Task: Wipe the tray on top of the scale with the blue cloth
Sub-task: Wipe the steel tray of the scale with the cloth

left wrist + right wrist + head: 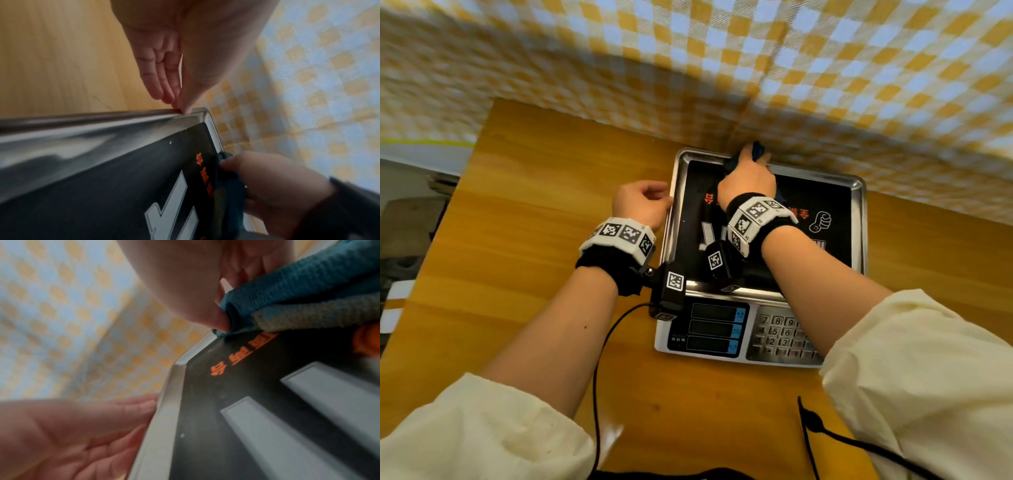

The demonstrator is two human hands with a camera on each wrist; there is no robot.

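Observation:
A steel tray (859, 219) with a black printed liner sits on a digital scale (722, 329). My right hand (748, 174) grips the bunched blue cloth (757, 150) and presses it down at the tray's far edge, toward the far left corner. In the right wrist view the thumb (205, 309) pinches the blue cloth (308, 280) against the liner. My left hand (650, 204) is at the tray's left rim; in the left wrist view its fingertips (164, 94) and thumb tip touch the rim (102, 115), fingers fairly straight.
The scale stands on a wooden table (534, 205), hard against a yellow and blue checked cloth (825, 68) hanging behind it. Its displays and keypad (780, 337) face me. Black cables (599, 359) trail over the near table.

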